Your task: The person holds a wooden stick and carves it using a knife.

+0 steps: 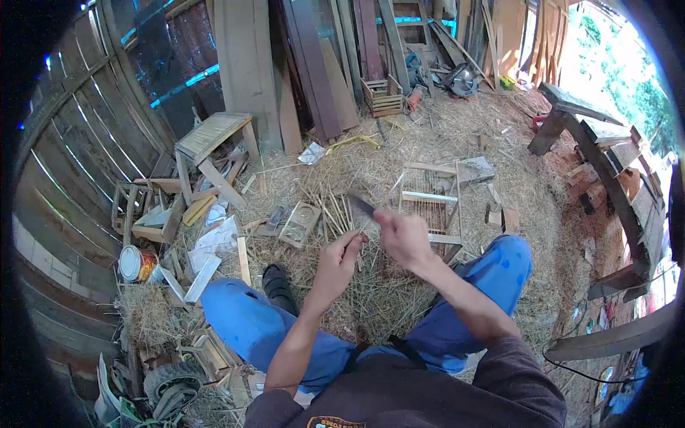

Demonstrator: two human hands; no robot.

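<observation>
My right hand [404,241] is closed round the handle of a knife. The knife's dark blade [362,206] points up and to the left, above the straw-covered floor. To its left, my left hand [337,265] is closed in a pinch, fingertips near the knife hand but apart from it. What it pinches is too small to make out. Behind both hands, several thin wooden sticks [331,215] lie spread on the floor. A slatted wooden frame [430,197] lies beyond my right hand, and a small wooden box [300,224] beyond my left.
A small wooden stool [212,137] stands at the left, with a paint can [137,264] nearer me. Boards [314,71] lean against the back wall, near a slatted crate [382,96] and a circular saw [464,80]. A rough timber bench [606,164] lines the right side.
</observation>
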